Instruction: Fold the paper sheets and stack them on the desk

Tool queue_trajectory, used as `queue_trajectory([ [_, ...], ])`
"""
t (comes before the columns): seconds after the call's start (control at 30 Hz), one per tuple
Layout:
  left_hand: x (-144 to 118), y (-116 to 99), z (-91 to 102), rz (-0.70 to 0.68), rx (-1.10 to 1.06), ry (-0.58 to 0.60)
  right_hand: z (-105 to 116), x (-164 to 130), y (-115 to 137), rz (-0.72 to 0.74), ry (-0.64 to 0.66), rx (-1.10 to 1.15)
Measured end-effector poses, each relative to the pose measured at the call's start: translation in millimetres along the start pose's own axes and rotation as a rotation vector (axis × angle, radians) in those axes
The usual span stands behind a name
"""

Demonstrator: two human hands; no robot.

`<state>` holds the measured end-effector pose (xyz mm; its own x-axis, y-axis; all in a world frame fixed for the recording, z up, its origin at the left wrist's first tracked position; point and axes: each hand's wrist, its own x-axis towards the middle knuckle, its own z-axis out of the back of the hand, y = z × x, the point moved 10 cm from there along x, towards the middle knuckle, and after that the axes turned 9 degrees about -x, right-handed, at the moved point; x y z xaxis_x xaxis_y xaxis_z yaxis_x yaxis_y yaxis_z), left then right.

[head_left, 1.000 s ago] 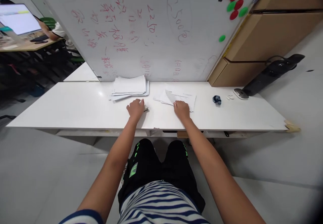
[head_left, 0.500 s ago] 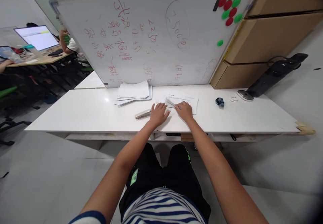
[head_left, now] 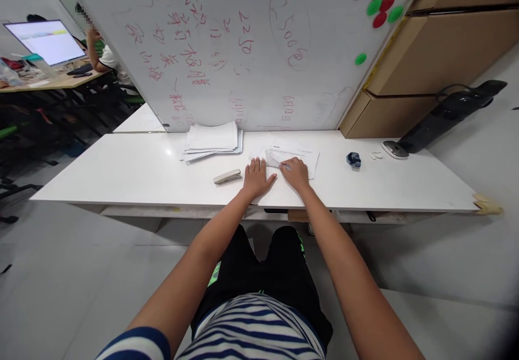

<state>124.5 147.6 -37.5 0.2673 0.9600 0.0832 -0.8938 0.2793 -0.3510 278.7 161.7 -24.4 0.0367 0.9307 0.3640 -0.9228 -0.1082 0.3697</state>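
Printed sheets of paper lie on the white desk in front of me. My left hand rests flat, fingers spread, at the left front edge of the sheets. My right hand has its fingers closed at the front part of the paper, where a folded or raised flap runs towards them. A small greyish bit shows by the right fingertips, too small to make out. Just left of my left hand lies a beige stapler, which neither hand touches.
A stack of papers sits at the back left, before a leaning whiteboard. Right of the sheets are a dark blue object, white earphones, a mouse and a dark bottle. Cardboard boxes stand behind.
My left hand has turned slightly and lies flatter, apart from the stapler, which now shows in full. The right hand stays at the paper. The view has tilted a little downward.
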Motion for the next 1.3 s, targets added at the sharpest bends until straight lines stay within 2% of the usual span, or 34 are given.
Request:
queue_trajectory([
  [0.23,0,-4,2.4,-0.043,-0.062,-0.006,0,-1,7,0.034,0.000,-0.120],
  [0.43,4,-6,-3.2,-0.055,-0.062,0.040,2,-2,15,0.073,0.006,-0.164],
  [0.97,9,-25,9.5,-0.148,-0.021,-0.043,7,-1,14,0.024,-0.010,-0.191],
  [1.2,11,-23,4.1,-0.162,-0.099,0.023,6,-2,14,0.025,0.001,-0.184],
  [1.3,11,-24,8.5,-0.205,-0.157,0.024,6,-3,19,0.065,-0.001,-0.194],
])
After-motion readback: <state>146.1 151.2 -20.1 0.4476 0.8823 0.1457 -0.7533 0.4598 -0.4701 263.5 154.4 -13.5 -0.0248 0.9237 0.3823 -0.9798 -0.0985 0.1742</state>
